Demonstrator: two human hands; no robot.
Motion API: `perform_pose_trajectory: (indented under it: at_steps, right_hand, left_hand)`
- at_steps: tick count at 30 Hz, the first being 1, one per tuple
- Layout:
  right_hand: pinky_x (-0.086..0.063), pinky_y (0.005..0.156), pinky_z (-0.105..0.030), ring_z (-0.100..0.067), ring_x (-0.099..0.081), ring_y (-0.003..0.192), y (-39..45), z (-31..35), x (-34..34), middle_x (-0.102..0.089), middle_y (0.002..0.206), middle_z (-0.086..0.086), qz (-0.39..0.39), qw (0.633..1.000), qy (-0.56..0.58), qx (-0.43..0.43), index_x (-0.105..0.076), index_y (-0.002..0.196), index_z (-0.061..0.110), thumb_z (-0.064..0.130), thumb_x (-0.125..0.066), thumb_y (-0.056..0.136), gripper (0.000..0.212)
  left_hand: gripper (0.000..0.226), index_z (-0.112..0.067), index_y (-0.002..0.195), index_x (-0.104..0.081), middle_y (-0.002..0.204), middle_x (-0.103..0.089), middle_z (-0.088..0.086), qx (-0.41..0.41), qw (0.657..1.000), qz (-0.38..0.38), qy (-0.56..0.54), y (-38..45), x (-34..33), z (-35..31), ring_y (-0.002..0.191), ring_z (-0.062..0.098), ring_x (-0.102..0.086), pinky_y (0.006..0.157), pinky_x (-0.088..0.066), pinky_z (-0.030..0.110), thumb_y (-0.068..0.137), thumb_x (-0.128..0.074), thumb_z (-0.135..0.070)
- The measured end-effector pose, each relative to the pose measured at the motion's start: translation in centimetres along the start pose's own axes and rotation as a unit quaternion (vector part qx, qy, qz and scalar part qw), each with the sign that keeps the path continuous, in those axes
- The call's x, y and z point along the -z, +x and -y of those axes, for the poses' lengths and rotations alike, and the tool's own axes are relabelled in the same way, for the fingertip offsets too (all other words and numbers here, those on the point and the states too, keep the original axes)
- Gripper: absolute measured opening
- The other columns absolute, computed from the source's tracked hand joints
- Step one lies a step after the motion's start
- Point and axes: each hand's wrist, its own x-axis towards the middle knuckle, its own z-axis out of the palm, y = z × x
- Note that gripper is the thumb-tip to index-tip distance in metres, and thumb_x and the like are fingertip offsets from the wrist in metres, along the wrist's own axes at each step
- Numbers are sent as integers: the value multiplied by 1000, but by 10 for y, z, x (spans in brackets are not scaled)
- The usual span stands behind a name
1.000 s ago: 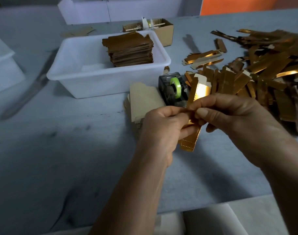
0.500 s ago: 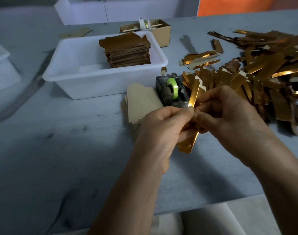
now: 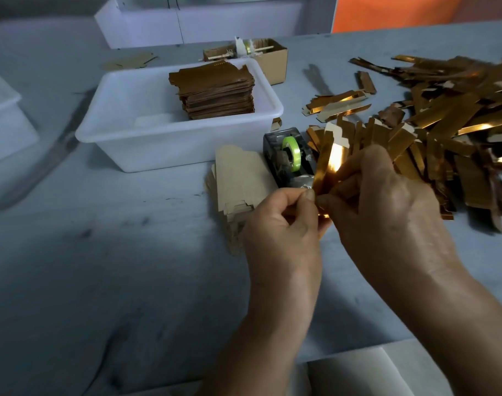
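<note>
From the head camera, both hands meet over the grey table. The left hand has its fingers curled and pinches the low part of a shiny gold strip. The right hand curls round the strip's middle. The strip sticks up from the hands toward 12 o'clock, off the table. A tape holder sits at 12 o'clock from the left hand. A big pile of gold strips lies at 2 o'clock.

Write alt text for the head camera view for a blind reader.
A left hand and right hand pinch a gold card strip over a grey table. Behind stand a tape dispenser, a white tub and a heap of gold strips.
</note>
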Motion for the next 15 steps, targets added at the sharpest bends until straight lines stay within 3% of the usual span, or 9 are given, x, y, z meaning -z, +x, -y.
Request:
perform_pose_trajectory:
  at_steps: [4, 7, 11, 15]
  right_hand:
    - [-44, 46, -25, -7, -52, 55, 4, -10, 3, -46, 65, 15, 13, 999, -36, -21, -43, 95, 24, 47, -60, 72, 36]
    - [-42, 48, -24, -9, -54, 59, 10, -36, 8, -56, 71, 7, 36, 995, -45, -78, -48, 96, 20, 48, -60, 76, 36]
    - [-44, 59, -24, -5, -60, 73, 9, -38, 14, -62, 80, 9, 58, 963, 219, -144, -52, 86, 32, 66, -48, 56, 46]
    - [-45, 63, -16, -1, -64, 79, 4, -15, 2, -67, 87, 7, 153, 913, 350, -141, -61, 92, 32, 65, -60, 49, 54]
  left_hand:
    - [14, -19, 83, -71, 79, -74, 1, -7, 1000, -26, -5, 0, 4, -1, 75, 18, -73, 67, -60, 29, 92, -61, -16]
    - [10, -16, 86, -71, 81, -75, 2, -21, 998, -41, -37, 6, 12, -5, 73, 17, -74, 65, -59, 27, 91, -63, -14]
    - [8, -11, 87, -71, 83, -75, 3, 1, 998, -22, -62, 7, 13, -9, 72, 15, -74, 62, -58, 22, 90, -63, -11]
    - [11, -10, 89, -72, 82, -75, 3, 2, 1000, -3, -29, 3, 13, -5, 75, 15, -74, 69, -60, 28, 92, -62, -14]
